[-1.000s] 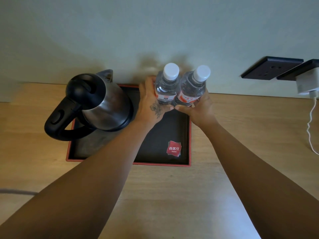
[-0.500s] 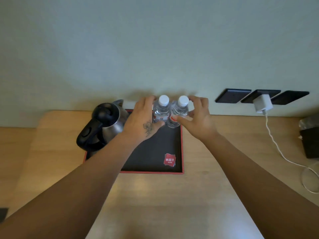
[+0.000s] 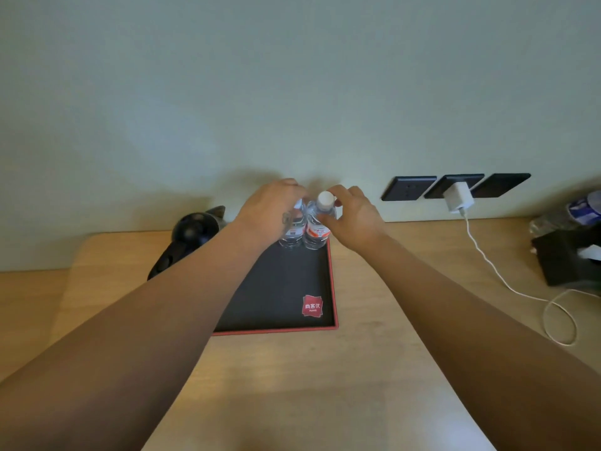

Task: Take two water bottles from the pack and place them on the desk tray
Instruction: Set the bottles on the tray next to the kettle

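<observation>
**Two bottles set down at the tray's far edge**

Nearest the camera, bare worktop point(image 3: 292, 385) runs up to the tray point(image 3: 276, 330), a dark tray with a red rim and a red logo square point(image 3: 312, 305) in its near right corner. Both forearms reach over the tray toward its far end. There the two water bottles stand upright, touching, long axes vertical and caps pointing up: the left bottle point(image 3: 293, 234) and the right bottle point(image 3: 316, 234), just inside the tray's far right corner. The left hand point(image 3: 271, 206) curls over the top of the left bottle, hiding its cap; whether it grips cannot be told. The right hand point(image 3: 353, 216) pinches the right bottle around its neck, below the white cap point(image 3: 326, 199). Left of the tray's far end sits a kettle point(image 3: 195, 232); right of the tray, a charger point(image 3: 458, 198) hangs from a wall socket.

The placing step looks all but finished. The next move calls for loosening both hands and lifting straight away, so neither tall, narrow bottle tips.
</observation>
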`<action>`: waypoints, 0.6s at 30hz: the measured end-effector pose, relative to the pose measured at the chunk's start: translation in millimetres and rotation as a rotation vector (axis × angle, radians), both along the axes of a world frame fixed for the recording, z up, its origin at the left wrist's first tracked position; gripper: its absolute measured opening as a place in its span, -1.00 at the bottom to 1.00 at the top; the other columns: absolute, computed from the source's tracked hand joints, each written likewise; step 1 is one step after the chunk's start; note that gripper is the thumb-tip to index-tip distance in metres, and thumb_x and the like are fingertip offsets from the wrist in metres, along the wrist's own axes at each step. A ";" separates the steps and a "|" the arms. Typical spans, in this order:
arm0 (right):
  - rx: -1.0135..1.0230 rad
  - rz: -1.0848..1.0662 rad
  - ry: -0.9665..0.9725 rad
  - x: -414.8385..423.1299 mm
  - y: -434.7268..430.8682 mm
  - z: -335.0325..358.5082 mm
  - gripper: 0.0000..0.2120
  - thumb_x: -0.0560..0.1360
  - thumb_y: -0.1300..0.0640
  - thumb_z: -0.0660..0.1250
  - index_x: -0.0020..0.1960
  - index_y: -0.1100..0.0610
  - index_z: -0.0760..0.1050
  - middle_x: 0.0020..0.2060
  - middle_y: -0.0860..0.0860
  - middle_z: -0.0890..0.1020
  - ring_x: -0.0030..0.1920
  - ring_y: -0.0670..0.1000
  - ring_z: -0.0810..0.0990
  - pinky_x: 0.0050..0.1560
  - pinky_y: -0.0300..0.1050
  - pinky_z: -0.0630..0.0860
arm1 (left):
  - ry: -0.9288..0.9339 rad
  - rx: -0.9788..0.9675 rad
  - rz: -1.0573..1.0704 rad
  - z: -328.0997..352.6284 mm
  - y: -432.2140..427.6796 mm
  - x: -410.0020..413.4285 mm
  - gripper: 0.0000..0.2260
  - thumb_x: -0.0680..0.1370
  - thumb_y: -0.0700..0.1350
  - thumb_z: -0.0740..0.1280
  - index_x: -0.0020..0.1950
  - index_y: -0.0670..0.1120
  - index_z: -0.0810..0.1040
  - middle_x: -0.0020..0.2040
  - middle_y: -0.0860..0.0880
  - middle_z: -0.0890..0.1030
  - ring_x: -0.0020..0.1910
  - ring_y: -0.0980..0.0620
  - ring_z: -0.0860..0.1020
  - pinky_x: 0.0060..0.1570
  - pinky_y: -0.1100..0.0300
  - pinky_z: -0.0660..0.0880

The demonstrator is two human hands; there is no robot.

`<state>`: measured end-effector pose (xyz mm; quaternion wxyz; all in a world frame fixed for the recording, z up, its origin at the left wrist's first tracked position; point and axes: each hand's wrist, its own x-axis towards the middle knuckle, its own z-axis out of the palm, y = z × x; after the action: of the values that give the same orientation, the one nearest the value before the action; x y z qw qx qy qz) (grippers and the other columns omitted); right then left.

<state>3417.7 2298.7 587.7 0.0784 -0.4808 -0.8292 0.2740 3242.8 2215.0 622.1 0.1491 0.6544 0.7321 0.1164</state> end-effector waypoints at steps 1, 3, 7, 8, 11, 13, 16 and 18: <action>-0.007 -0.012 0.013 0.3 0.2 -1.8 -0.57 0.57 -0.12 0.46 0.37 -0.01 0.52 0.21 0.11 0.58 0.12 0.22 0.67 0.15 0.12 0.63 | -0.009 0.009 0.024 -1.9 1.3 -0.9 -0.72 0.62 -0.22 0.45 0.33 -0.07 0.68 0.19 -0.13 0.66 0.13 -0.21 0.65 0.12 -0.10 0.61; -0.027 -0.018 0.041 1.0 1.0 -4.5 -0.58 0.57 -0.10 0.48 0.36 -0.01 0.53 0.21 0.11 0.59 0.11 0.22 0.68 0.16 0.13 0.63 | -0.017 0.019 0.055 -5.1 2.7 -2.5 -0.72 0.61 -0.18 0.47 0.32 -0.06 0.69 0.18 -0.12 0.67 0.10 -0.20 0.65 0.06 -0.02 0.60; -0.062 -0.018 0.063 3.2 5.8 -7.9 -0.60 0.54 -0.04 0.53 0.32 0.00 0.54 0.19 0.09 0.63 0.13 0.18 0.65 0.08 0.02 0.57 | 0.016 0.018 0.066 -10.4 5.3 -1.7 -0.68 0.63 -0.13 0.46 0.39 -0.05 0.65 0.22 -0.12 0.65 0.10 -0.22 0.66 0.08 -0.01 0.59; -0.069 -0.024 0.065 3.5 7.2 -8.4 -0.60 0.53 -0.03 0.54 0.31 0.00 0.54 0.19 0.08 0.64 0.14 0.17 0.63 0.03 -0.03 0.51 | 0.027 0.020 0.069 -11.6 5.2 -0.6 -0.67 0.64 -0.13 0.46 0.40 -0.06 0.64 0.23 -0.11 0.64 0.11 -0.23 0.66 0.09 -0.03 0.59; -0.077 -0.026 0.063 3.9 10.1 -8.7 -0.60 0.53 -0.01 0.55 0.29 0.01 0.53 0.20 0.07 0.66 0.14 0.15 0.62 -0.03 -0.09 0.40 | 0.073 0.021 0.106 -14.4 4.4 1.8 -0.70 0.65 -0.08 0.45 0.38 -0.08 0.64 0.24 -0.12 0.63 0.10 -0.27 0.66 0.05 -0.05 0.58; -0.078 -0.019 0.069 4.3 10.3 -9.4 -0.61 0.53 0.00 0.54 0.29 0.03 0.52 0.20 0.08 0.67 0.14 0.15 0.62 -0.02 -0.10 0.41 | 0.093 0.023 0.152 -14.6 5.7 2.6 -0.72 0.64 -0.02 0.45 0.31 -0.10 0.67 0.19 -0.13 0.63 0.05 -0.28 0.66 0.00 -0.04 0.58; -0.086 -0.021 0.081 2.9 7.6 -10.1 -0.63 0.55 -0.01 0.53 0.28 0.03 0.51 0.20 0.08 0.66 0.14 0.16 0.63 0.00 -0.05 0.48 | 0.090 0.004 0.220 -13.4 9.5 0.4 -0.65 0.61 0.12 0.46 0.24 -0.11 0.69 0.13 -0.14 0.64 0.03 -0.25 0.65 -0.06 0.02 0.51; -0.086 -0.023 0.071 1.3 4.9 -10.5 -0.63 0.56 -0.02 0.51 0.29 0.02 0.50 0.22 0.08 0.64 0.13 0.17 0.65 0.04 -0.02 0.52 | 0.104 -0.006 0.247 -13.9 10.3 -2.7 -0.56 0.58 0.24 0.46 0.18 -0.12 0.70 0.07 -0.15 0.66 0.00 -0.23 0.65 -0.06 -0.01 0.57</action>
<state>3419.0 2303.5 577.2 0.0902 -0.4832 -0.8078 0.3255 3240.1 2225.3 608.2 0.0974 0.5639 0.8142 0.0978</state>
